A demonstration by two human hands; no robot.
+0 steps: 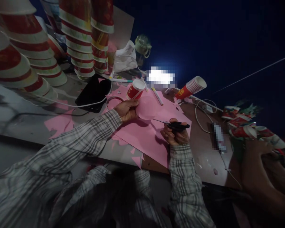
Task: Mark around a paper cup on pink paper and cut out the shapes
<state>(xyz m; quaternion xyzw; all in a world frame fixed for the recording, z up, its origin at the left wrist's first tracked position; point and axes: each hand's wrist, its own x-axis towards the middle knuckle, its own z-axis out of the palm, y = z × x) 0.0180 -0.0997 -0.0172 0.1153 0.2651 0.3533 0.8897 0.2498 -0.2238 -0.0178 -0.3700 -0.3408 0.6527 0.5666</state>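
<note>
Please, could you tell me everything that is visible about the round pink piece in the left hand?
The round piece is plain pink, looks like thin paper, and shows no print. Its outline is roughly circular. It is held over the larger pink sheet, near the red and white cup. The left hand pinches its left edge. The black-handled scissors in the right hand point at its lower edge; whether they touch it, I cannot tell.
</note>
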